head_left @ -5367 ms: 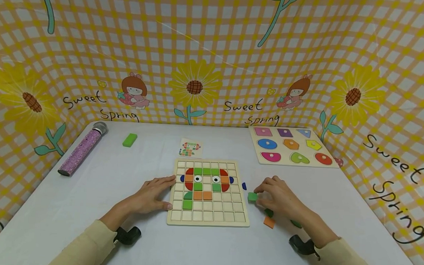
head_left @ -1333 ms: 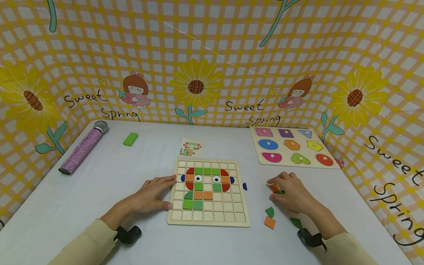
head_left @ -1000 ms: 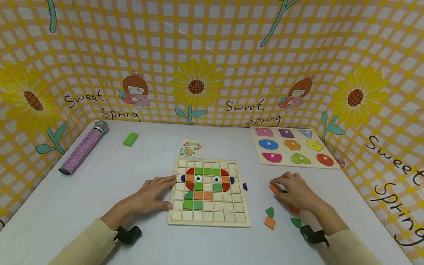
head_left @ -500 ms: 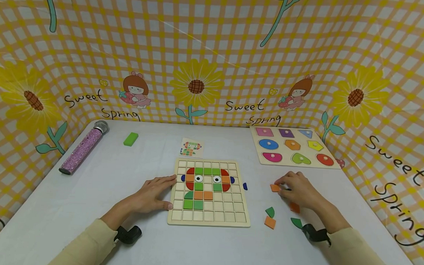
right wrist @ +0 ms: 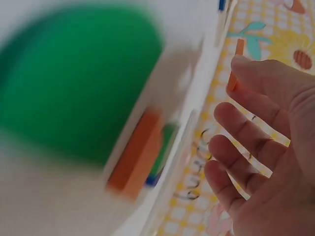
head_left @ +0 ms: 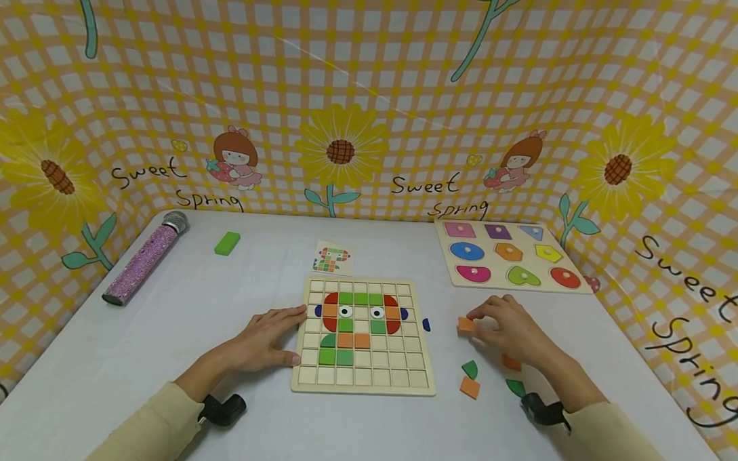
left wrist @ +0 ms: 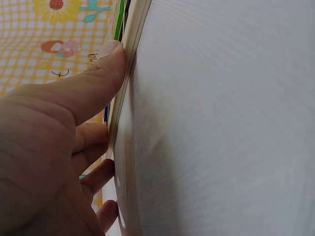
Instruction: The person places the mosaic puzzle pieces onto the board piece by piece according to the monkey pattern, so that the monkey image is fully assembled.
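In the head view my right hand [head_left: 508, 330] pinches an orange square tile [head_left: 465, 325] between thumb and index finger, right of the wooden grid board [head_left: 394, 378]. The right wrist view shows this tile [right wrist: 239, 46] edge-on, the other fingers loosely bent. My left hand [head_left: 255, 342] rests along the board's left side, thumb and fingertips touching its edge [left wrist: 129, 54]. Colored tiles on the board form a face with two eye tiles [head_left: 376, 313]; beneath are two orange squares [head_left: 362, 341], a light green square [head_left: 327, 356] and a darker green one [head_left: 344, 357].
Near my right hand lie a green quarter-round tile [head_left: 470, 368], an orange square [head_left: 470, 387], a red-orange tile [head_left: 512, 362], another green tile [head_left: 515, 387] and a blue half-round [head_left: 426, 324]. Behind stand a pattern card [head_left: 333, 258], shape puzzle [head_left: 453, 260], green block [head_left: 227, 243] and microphone [head_left: 142, 263].
A darker green square now sits on the board beside the light green one. My right hand has picked up the orange tile and shifted slightly left with it. The left hand stays put.
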A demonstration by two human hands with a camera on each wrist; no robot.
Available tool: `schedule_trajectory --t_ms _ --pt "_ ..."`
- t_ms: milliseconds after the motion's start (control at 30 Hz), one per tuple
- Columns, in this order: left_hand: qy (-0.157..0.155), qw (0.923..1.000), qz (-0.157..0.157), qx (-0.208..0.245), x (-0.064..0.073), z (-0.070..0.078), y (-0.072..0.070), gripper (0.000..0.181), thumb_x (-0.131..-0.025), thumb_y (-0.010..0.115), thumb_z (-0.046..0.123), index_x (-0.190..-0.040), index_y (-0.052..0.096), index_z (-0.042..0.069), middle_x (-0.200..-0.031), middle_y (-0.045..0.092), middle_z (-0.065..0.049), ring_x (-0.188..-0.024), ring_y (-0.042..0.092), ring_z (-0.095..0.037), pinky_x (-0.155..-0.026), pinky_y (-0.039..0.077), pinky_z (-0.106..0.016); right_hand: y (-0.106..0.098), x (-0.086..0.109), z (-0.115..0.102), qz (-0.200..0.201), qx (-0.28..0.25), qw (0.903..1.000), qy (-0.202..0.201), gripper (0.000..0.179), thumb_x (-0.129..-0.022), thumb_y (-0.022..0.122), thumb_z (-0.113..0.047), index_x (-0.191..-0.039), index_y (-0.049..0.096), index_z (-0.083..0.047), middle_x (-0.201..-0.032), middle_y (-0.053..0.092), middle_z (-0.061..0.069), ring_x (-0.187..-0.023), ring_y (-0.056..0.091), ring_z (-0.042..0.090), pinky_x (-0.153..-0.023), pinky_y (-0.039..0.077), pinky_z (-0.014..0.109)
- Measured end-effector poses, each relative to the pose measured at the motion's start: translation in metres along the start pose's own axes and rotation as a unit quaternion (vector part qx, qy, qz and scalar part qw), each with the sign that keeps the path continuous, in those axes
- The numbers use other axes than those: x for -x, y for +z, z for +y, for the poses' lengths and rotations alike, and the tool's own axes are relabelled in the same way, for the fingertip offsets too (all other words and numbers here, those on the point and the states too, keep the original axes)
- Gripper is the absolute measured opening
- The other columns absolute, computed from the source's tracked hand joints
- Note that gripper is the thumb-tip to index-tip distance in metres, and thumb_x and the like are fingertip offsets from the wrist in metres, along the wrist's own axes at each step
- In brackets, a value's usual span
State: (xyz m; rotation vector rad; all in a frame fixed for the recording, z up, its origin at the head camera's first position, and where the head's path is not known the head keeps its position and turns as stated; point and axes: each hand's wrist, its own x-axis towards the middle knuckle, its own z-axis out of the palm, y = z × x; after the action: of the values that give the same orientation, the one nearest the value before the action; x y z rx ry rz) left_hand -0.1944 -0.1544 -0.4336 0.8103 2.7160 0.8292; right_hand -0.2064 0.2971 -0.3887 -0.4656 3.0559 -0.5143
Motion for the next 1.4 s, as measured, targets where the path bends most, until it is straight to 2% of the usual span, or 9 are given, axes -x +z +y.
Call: schedule_trajectory --t_ms 133,467,633,1033,1267,1400 --pt "-0.004 1.0000 -0.001 0.006 0.000 0.000 0.000 0.079 -0.081 0.072 0.037 -0.145 0.036 0.008 -0.156 0.029 -0.007 -0.142 0.026 -0.032 -0.107 0.022 -0.058 0.002 0.001 -0.022 0.010 0.006 0.9999 -0.010 0.023 -0.081 0.074 -0.022 -0.102 0.072 -0.015 -0.104 0.065 0.004 -0.101 0.046 0.022 -0.083 0.045 0.042" --pt "-0.009 0.9999 -0.003 0.008 0.000 0.003 -0.002 0.078 -0.081 0.072 0.035 -0.145 0.036 0.008 -0.156 0.028 -0.007 -0.142 0.025 -0.033 -0.108 0.020 -0.059 0.017 0.005 -0.066 0.030 0.020 0.9948 -0.096 0.020 -0.079 0.075 -0.023 -0.098 0.072 -0.017 -0.097 0.065 -0.002 -0.096 0.046 0.015 -0.082 0.044 0.037" --pt "-0.006 1.0000 -0.001 0.006 0.001 0.003 -0.002 0.079 -0.081 0.072 0.036 -0.145 0.036 0.008 -0.156 0.029 -0.008 -0.142 0.026 -0.033 -0.107 0.022 -0.059 0.027 0.003 -0.087 0.026 0.025 0.9919 -0.122 0.019 -0.078 0.076 -0.024 -0.096 0.073 -0.018 -0.096 0.064 -0.004 -0.096 0.048 0.015 -0.083 0.044 0.036" --pt "-0.002 1.0000 -0.002 0.006 0.001 0.003 -0.002 0.078 -0.082 0.071 0.038 -0.145 0.036 0.007 -0.155 0.029 -0.009 -0.141 0.026 -0.034 -0.107 0.022 -0.060 0.047 -0.005 -0.122 0.032 0.038 0.9799 -0.193 0.017 -0.076 0.077 -0.026 -0.090 0.074 -0.018 -0.089 0.063 -0.004 -0.086 0.043 0.011 -0.075 0.040 0.028" --pt "-0.002 1.0000 -0.002 0.006 0.001 0.003 -0.001 0.079 -0.082 0.071 0.038 -0.145 0.036 0.006 -0.155 0.029 -0.010 -0.141 0.026 -0.035 -0.106 0.023 -0.059 0.054 -0.007 -0.139 0.004 0.037 0.9849 -0.169 0.017 -0.080 0.073 -0.030 -0.093 0.074 -0.020 -0.094 0.064 -0.006 -0.094 0.048 0.014 -0.086 0.043 0.035" --pt "-0.002 1.0000 -0.002 0.006 0.001 0.003 -0.001 0.078 -0.082 0.071 0.038 -0.145 0.036 0.006 -0.155 0.029 -0.010 -0.141 0.026 -0.035 -0.106 0.022 -0.059 0.058 -0.009 -0.145 -0.008 0.047 0.9863 -0.158 0.016 -0.080 0.073 -0.028 -0.094 0.075 -0.021 -0.095 0.065 -0.007 -0.091 0.045 0.012 -0.082 0.041 0.032"
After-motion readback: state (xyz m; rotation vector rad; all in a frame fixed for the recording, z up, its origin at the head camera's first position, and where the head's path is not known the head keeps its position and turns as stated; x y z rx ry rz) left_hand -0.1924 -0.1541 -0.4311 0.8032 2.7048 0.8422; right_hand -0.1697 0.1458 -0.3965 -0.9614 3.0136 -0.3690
